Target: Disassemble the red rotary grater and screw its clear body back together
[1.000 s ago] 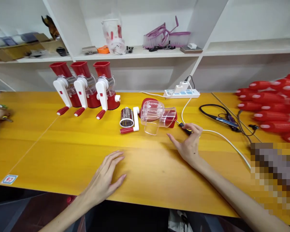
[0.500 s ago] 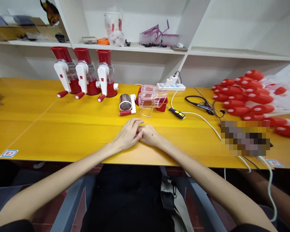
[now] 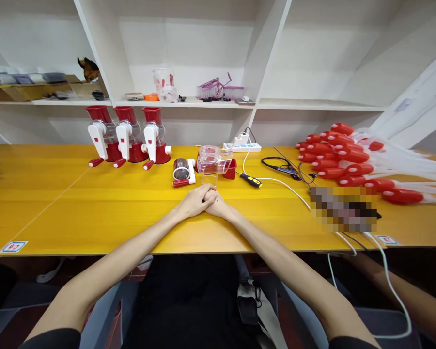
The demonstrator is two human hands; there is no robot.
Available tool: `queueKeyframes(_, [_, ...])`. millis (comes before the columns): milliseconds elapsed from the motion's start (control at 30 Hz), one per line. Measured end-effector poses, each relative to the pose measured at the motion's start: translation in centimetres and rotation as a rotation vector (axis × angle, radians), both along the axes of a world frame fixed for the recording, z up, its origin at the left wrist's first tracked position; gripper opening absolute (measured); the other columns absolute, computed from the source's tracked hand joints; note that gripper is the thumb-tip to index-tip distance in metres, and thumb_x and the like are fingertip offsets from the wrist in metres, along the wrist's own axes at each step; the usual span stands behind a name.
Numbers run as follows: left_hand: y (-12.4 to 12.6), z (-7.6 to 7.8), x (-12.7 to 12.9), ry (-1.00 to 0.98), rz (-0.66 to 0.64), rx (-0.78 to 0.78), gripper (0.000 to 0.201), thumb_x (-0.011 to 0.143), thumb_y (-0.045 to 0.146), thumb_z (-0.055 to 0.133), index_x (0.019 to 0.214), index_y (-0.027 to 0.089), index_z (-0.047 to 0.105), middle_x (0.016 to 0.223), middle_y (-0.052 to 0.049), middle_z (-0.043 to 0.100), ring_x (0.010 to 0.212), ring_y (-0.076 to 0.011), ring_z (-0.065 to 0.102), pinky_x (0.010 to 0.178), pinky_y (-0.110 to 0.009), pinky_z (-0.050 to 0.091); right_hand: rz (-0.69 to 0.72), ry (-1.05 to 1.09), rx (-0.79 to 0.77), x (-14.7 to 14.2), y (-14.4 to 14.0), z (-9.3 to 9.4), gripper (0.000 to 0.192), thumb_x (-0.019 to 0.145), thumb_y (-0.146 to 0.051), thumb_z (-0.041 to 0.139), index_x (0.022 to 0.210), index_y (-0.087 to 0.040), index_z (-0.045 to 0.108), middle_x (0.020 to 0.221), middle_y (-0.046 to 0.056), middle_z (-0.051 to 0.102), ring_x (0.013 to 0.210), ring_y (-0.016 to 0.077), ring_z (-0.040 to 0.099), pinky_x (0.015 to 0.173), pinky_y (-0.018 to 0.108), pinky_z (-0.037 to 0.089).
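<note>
My left hand and my right hand lie clasped together on the yellow table, at its middle near the front edge, holding nothing. Just beyond them lies a steel grater drum with a white plate and red handle. Beside it is a clear plastic housing on a red base. A black and yellow screwdriver lies to the right of the housing.
Three assembled red and white rotary graters stand at the back left. A power strip feeds a white cable running right. Red parts are piled at the right. Another person's arm shows at the lower right.
My right hand left the screwdriver and came back to meet my left hand at the table's middle. The two are now clasped, and my view has pulled back and risen.
</note>
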State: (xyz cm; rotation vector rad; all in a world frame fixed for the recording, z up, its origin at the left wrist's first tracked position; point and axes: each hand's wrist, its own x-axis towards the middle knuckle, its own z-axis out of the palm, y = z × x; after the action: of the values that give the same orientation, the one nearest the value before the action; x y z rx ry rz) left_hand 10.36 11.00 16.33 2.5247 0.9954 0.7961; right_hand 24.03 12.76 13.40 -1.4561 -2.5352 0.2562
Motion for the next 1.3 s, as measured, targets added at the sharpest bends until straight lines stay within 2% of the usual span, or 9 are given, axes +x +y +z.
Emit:
queueKeyframes(100, [0.0, 0.0, 0.0, 0.016, 0.004, -0.015, 0.04, 0.102, 0.048, 0.04, 0.121, 0.019, 0.058, 0.122, -0.01, 0.07, 0.109, -0.0277, 0.068, 0.097, -0.041, 0.052, -0.037, 0.002, 0.029, 0.4, -0.5, -0.1, 0.07, 0.087, -0.062, 0.037, 0.12, -0.002, 0.053, 0.104, 0.006, 0.057, 0.11, -0.0093, 0.049, 0.109, 0.01, 0.052])
queueKeyframes(200, [-0.1, 0.1, 0.2, 0.044, -0.004, -0.014, 0.041, 0.1, 0.049, 0.045, 0.121, 0.017, 0.059, 0.126, -0.012, 0.068, 0.113, -0.0283, 0.066, 0.099, -0.04, 0.051, -0.124, -0.01, 0.076, 2.2, -1.4, 0.0, 0.07, 0.087, -0.062, 0.037, 0.118, -0.001, 0.053, 0.102, 0.006, 0.057, 0.109, -0.0095, 0.049, 0.108, 0.009, 0.051])
queueKeyframes(333, [-0.2, 0.2, 0.3, 0.065, 0.017, -0.029, 0.039, 0.101, 0.046, 0.047, 0.126, 0.017, 0.057, 0.112, -0.01, 0.071, 0.101, -0.0236, 0.068, 0.093, -0.035, 0.053, -0.4, -0.037, 0.179, 7.3, -2.1, 1.2, 0.07, 0.087, -0.062, 0.036, 0.119, -0.003, 0.053, 0.107, 0.007, 0.057, 0.116, -0.0079, 0.048, 0.116, 0.013, 0.05])
queueKeyframes(433, [-0.1, 0.3, 0.4, 0.114, 0.034, -0.056, 0.027, 0.1, 0.04, 0.052, 0.11, 0.018, 0.064, 0.089, -0.005, 0.071, 0.082, -0.0214, 0.069, 0.08, -0.032, 0.053, -0.641, -0.052, 0.261, 10.8, -1.6, 2.3, 0.072, 0.087, -0.062, 0.037, 0.128, -0.004, 0.049, 0.121, 0.009, 0.053, 0.129, -0.0036, 0.044, 0.125, 0.02, 0.046])
queueKeyframes(567, [0.2, 0.2, 0.6, 0.186, 0.071, -0.068, 0.025, 0.1, 0.038, 0.055, 0.109, 0.016, 0.065, 0.08, -0.002, 0.068, 0.074, -0.0189, 0.066, 0.077, -0.034, 0.052, -0.823, -0.069, 0.266, 12.6, -0.3, 2.9, 0.075, 0.086, -0.062, 0.037, 0.134, -0.005, 0.045, 0.126, 0.009, 0.05, 0.133, -0.0016, 0.041, 0.128, 0.023, 0.044])
queueKeyframes(700, [0.4, 0.0, 0.7, 0.231, 0.105, -0.058, 0.032, 0.101, 0.043, 0.057, 0.114, 0.014, 0.063, 0.091, -0.003, 0.067, 0.079, -0.0162, 0.066, 0.081, -0.037, 0.056, -0.878, -0.082, 0.221, 12.7, 0.0, 2.8, 0.074, 0.086, -0.064, 0.037, 0.128, -0.004, 0.048, 0.121, 0.009, 0.052, 0.128, -0.0032, 0.043, 0.124, 0.02, 0.045])
queueKeyframes(833, [0.5, -0.2, 0.6, 0.241, 0.11, -0.055, 0.034, 0.101, 0.044, 0.057, 0.114, 0.014, 0.063, 0.095, -0.004, 0.067, 0.083, -0.0165, 0.066, 0.082, -0.037, 0.057, -0.897, -0.092, 0.185, 13.3, -1.1, 2.7, 0.074, 0.086, -0.063, 0.037, 0.13, -0.004, 0.047, 0.122, 0.009, 0.052, 0.127, -0.0036, 0.044, 0.123, 0.019, 0.047])
queueKeyframes(1100, [1.2, -0.5, 0.2, 0.181, 0.08, -0.077, 0.028, 0.1, 0.039, 0.055, 0.11, 0.015, 0.064, 0.08, -0.002, 0.065, 0.07, -0.0157, 0.061, 0.074, -0.032, 0.05, -0.948, -0.063, 0.098, 14.2, -2.6, 2.6, 0.073, 0.087, -0.061, 0.038, 0.134, -0.005, 0.046, 0.124, 0.009, 0.052, 0.129, -0.0033, 0.045, 0.123, 0.02, 0.048])
queueKeyframes(1300, [-0.7, 0.3, 1.4, 0.125, -0.008, -0.054, 0.038, 0.103, 0.034, 0.036, 0.128, 0.021, 0.061, 0.075, 0.0, 0.067, 0.068, -0.0173, 0.062, 0.068, -0.026, 0.044, -0.955, 0.033, 0.083, 14.2, -2.5, 2.8, 0.073, 0.087, -0.061, 0.038, 0.132, -0.005, 0.047, 0.123, 0.009, 0.052, 0.129, -0.0033, 0.045, 0.124, 0.02, 0.048])
